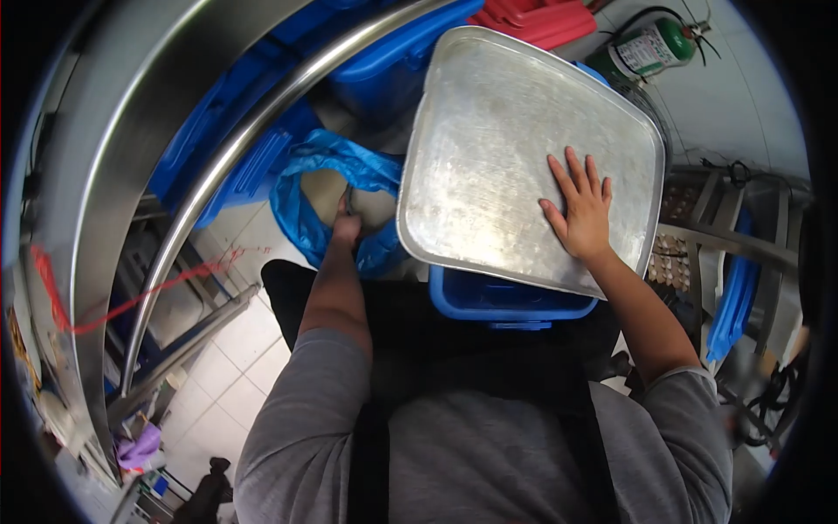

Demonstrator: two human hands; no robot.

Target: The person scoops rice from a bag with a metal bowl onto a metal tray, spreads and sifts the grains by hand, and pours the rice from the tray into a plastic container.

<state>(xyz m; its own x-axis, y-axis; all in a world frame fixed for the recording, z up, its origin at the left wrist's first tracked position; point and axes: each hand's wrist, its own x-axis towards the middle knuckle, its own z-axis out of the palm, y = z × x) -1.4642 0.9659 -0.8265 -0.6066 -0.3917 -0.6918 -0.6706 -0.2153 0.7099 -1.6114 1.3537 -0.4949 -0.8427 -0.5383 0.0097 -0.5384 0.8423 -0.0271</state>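
My left hand (346, 227) reaches down into an open blue plastic bag (292, 196) and is closed around the edge of a greyish, bowl-like scoop (374, 210). Pale beige loose material (321, 192) fills the bag; whether it is powder or grain is too small to tell. My right hand (580, 214) lies flat, fingers spread, on a large metal tray (489, 140) with a raised rim. Beneath the tray is a blue plastic bin (515, 301), mostly covered, with its near end showing.
A curved metal rail (223, 166) and steel surface run along the left. Blue containers (375, 74) and a red one (532, 22) stand at the back. A green cylinder (655, 48) is at the back right. Egg trays (672, 258) sit on a rack to the right.
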